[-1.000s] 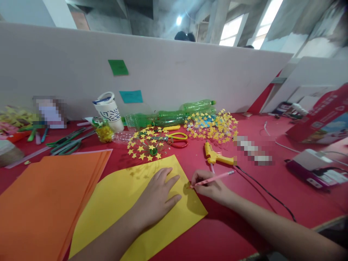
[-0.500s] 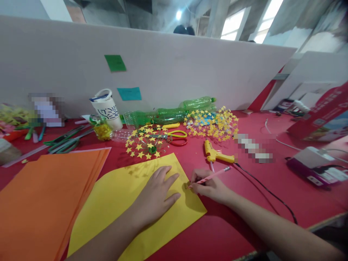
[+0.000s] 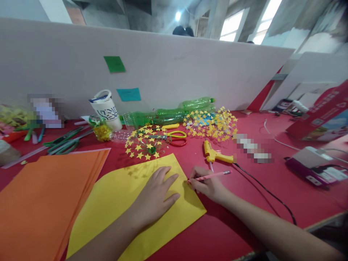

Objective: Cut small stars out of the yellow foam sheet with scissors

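Note:
A yellow sheet [image 3: 108,195] lies on the red table in front of me. My left hand [image 3: 156,194] rests flat on it with the fingers spread, holding nothing. At the sheet's right edge my right hand [image 3: 205,185] grips a pink pencil [image 3: 214,175], its tip touching or just over the yellow surface. Orange sheets [image 3: 46,195] are stacked to the left. Behind the yellow sheet stands a cluster of yellow stars [image 3: 140,147] on a clear bottle piece, its shadow falling on the sheet.
A yellow glue gun [image 3: 217,154] with a black cord lies beyond my right hand. Farther back are a second star cluster [image 3: 212,123], green bottles [image 3: 171,115], scissors [image 3: 176,135] and a white cup [image 3: 107,110]. A power strip [image 3: 310,174] sits at the right.
My right hand has shifted slightly up along the sheet's edge, and the pencil now lies at a flatter angle. My left hand has stayed in place on the sheet.

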`<state>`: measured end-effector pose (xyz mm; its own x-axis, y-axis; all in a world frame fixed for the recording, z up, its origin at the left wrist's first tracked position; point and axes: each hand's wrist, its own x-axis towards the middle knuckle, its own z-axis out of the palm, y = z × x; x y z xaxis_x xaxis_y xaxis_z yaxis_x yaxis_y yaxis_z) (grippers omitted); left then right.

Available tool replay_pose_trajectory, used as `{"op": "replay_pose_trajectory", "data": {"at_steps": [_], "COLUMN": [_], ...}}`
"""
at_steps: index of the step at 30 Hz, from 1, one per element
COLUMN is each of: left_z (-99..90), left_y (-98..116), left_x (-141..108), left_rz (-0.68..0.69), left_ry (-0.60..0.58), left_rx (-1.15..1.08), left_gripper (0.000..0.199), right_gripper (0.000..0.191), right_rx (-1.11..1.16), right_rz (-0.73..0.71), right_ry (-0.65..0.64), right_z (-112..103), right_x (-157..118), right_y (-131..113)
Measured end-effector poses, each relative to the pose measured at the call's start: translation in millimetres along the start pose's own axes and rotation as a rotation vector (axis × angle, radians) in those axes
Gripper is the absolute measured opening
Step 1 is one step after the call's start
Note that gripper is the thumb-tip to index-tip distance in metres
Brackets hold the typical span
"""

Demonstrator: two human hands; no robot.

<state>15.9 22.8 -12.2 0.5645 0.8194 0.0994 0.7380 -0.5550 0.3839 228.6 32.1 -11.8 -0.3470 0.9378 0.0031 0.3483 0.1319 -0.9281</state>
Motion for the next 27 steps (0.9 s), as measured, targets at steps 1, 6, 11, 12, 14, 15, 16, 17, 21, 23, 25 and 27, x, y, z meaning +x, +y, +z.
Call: {"op": "replay_pose_trajectory", "data": {"at_steps": [1, 6, 11, 12, 14, 15, 16, 17, 21, 23, 25, 27], "left_z": [0.0, 1.1, 1.4, 1.2, 0.7, 0.5, 0.3, 0.2, 0.6, 0.9, 0.9, 0.5], "left_y": [0.2, 1.2, 1.0, 1.0, 1.0, 1.0, 1.0, 1.1, 0.9, 0.8, 1.1, 1.7], "left_x": [0.1, -0.1, 0.2, 0.4, 0.5, 0.5, 0.4, 0.3, -0.3, -0.5, -0.4, -0.2], "left_rz": [-0.002, -0.013, -0.022, -0.021, -0.022, -0.023, -0.025, -0.028, -0.030, -0.027, -0.025, -0.025], "left_ry": [-0.001, -0.007, -0.011, -0.012, -0.013, -0.014, -0.016, -0.018, -0.018, -0.015, -0.011, -0.004], "left_rx": [-0.001, -0.006, 0.000, -0.002, -0.006, -0.008, -0.008, -0.007, -0.002, 0.001, -0.001, -0.008], "left_gripper": [0.048, 0.057, 0.060, 0.060, 0.060, 0.060, 0.059, 0.059, 0.059, 0.059, 0.059, 0.058], "right_gripper": [0.009, 0.010, 0.014, 0.014, 0.014, 0.014, 0.015, 0.015, 0.015, 0.013, 0.011, 0.010], "right_rx": [0.000, -0.007, -0.056, -0.063, -0.073, -0.076, -0.077, -0.078, -0.079, -0.075, -0.079, -0.103], "right_rz": [0.000, -0.043, -0.116, -0.121, -0.133, -0.139, -0.144, -0.145, -0.142, -0.137, -0.124, -0.115], "right_ry": [-0.001, -0.004, 0.011, 0.007, 0.001, -0.001, -0.002, -0.002, 0.001, -0.014, -0.032, -0.037], "right_z": [-0.1, -2.5, -4.8, -4.9, -4.9, -4.8, -4.8, -4.7, -4.9, -4.8, -4.3, -3.5], "right_x": [0.0, -1.9, -2.4, -2.2, -1.5, -1.3, -1.2, -1.3, -2.6, -3.0, -2.9, -2.6], "right_y": [0.0, -0.1, -1.7, -1.7, -0.8, 0.0, 0.8, 1.4, 1.4, -0.2, -1.7, -2.3]}}
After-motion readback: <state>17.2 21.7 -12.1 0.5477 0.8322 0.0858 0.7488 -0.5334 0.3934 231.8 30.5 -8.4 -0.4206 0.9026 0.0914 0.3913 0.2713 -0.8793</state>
